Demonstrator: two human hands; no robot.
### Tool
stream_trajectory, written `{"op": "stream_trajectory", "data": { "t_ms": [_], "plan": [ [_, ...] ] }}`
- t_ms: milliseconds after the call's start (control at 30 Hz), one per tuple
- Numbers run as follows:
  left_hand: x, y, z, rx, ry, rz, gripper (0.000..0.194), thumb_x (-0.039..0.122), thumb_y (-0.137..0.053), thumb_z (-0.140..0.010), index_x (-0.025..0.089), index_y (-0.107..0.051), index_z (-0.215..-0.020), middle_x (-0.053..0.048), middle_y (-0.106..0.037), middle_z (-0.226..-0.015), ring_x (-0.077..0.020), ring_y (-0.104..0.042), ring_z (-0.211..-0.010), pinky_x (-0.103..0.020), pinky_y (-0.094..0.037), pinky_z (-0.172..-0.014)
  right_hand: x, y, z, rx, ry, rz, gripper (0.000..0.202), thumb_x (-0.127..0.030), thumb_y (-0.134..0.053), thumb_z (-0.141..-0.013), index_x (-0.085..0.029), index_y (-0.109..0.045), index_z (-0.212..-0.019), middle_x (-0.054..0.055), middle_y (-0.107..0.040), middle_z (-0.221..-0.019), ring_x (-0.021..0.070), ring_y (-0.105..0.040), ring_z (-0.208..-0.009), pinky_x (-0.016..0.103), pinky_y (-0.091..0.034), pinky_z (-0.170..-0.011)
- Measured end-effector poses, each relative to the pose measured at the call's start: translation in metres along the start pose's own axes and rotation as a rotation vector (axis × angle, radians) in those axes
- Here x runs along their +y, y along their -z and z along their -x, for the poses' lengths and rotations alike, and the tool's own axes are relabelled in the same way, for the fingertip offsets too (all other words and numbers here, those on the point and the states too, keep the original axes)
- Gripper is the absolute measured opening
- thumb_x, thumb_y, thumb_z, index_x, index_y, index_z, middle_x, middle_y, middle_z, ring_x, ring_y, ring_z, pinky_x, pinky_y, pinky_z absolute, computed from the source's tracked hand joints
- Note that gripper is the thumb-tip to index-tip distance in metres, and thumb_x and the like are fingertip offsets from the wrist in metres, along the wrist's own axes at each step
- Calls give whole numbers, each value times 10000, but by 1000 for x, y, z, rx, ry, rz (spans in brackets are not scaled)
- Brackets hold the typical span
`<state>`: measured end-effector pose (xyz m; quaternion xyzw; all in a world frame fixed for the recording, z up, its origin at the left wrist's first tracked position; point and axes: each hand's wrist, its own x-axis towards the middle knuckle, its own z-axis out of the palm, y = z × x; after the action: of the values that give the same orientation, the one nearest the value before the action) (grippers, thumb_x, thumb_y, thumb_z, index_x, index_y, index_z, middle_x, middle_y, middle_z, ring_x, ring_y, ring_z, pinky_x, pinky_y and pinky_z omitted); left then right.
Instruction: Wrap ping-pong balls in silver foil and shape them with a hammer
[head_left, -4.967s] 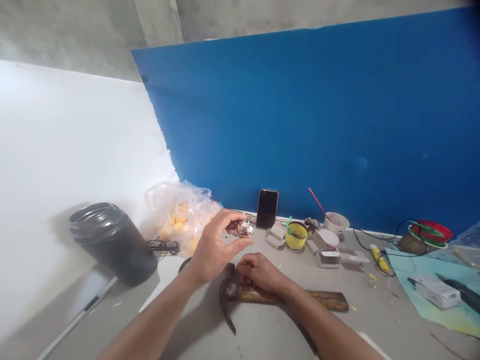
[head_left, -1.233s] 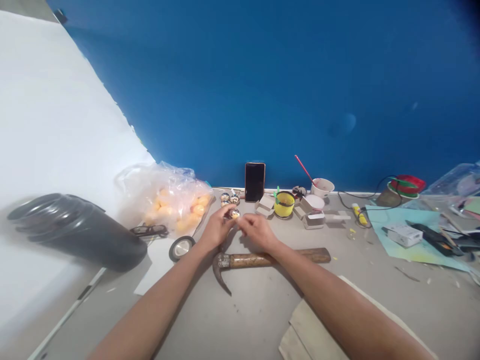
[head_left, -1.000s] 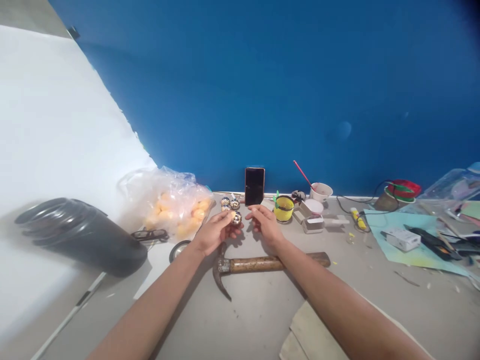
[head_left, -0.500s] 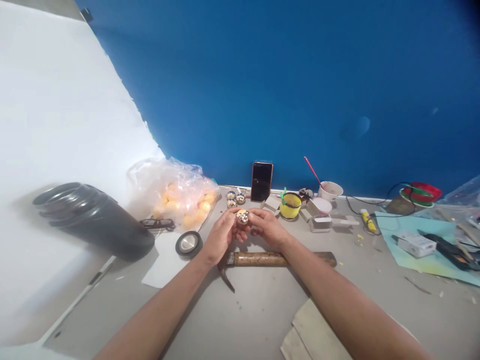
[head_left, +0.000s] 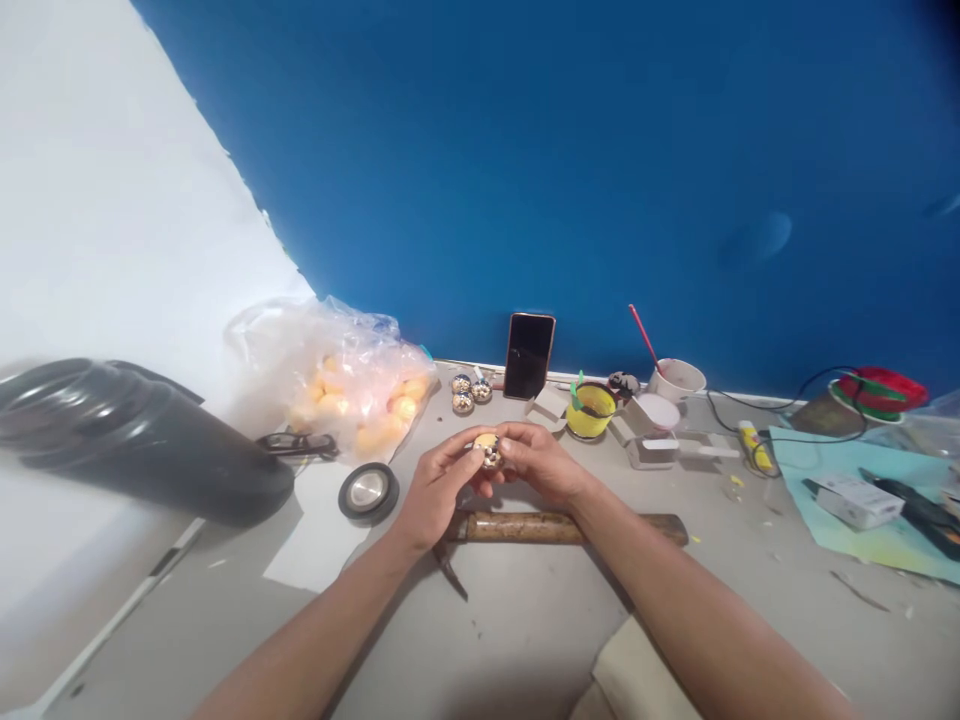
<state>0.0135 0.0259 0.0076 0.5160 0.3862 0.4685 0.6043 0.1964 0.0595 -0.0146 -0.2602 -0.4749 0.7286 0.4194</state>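
Note:
Between my two hands is a small ball [head_left: 488,452], yellow on top and covered with shiny mosaic-like pieces below. The fingers of my left hand [head_left: 442,482] close on its left side, thumb on the front. My right hand [head_left: 543,462] pinches it from the right. Under my wrists lies a hammer [head_left: 517,528] with a wooden handle, its claw to the left. Three similar shiny balls [head_left: 463,402] rest together beyond my hands, left of an upright phone [head_left: 529,355].
On the left are a plastic bag of yellow balls [head_left: 330,395], glasses [head_left: 300,445], a dark bottle [head_left: 150,440] and a round lid [head_left: 368,491]. To the right stand a yellow cup [head_left: 590,412], a white cup [head_left: 676,381] and a glue stick [head_left: 755,447]. A cloth [head_left: 637,675] lies nearest.
The view has shifted closer and slightly turned. My left thumb has moved onto the front of the ball, which shows more yellow on top. Both hands still hold it.

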Motion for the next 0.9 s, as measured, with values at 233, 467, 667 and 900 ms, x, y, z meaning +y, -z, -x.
{"op": "stream_trajectory", "data": {
  "t_ms": [233,467,667,900],
  "plan": [
    [-6,1,0,-15,29,-8,440,451,-692,-928,160,-722,-1258,-77,-745,-898,-176,-675,-729,-293,-557,-683,1,4,0,35,-19,37,438,-549,-861,-757,-156,-716,-883,22,-683,-740,132,-593,-631,255,-407,-590],
    [-4,-4,3,-8,5,25,466,477,-694,-922,151,-724,-1255,-85,-728,-925,-188,-673,-774,-300,-574,-697,-1,3,2,60,-24,37,459,-562,-875,-727,-159,-717,-879,13,-677,-719,123,-570,-603,253,-415,-576],
    [3,-8,5,-12,-14,-14,458,471,-687,-921,164,-733,-1258,-87,-733,-942,-210,-675,-828,-297,-583,-693,-3,-1,4,21,-2,9,420,-530,-866,-762,-161,-710,-887,24,-690,-730,138,-607,-617,268,-429,-599],
    [16,-8,6,-8,-31,-112,448,470,-698,-899,197,-748,-1251,-74,-766,-1011,-189,-678,-735,-310,-602,-715,0,-1,5,-5,32,-49,496,-615,-827,-776,-170,-728,-973,28,-685,-763,145,-612,-633,275,-437,-612]
  ]
}}
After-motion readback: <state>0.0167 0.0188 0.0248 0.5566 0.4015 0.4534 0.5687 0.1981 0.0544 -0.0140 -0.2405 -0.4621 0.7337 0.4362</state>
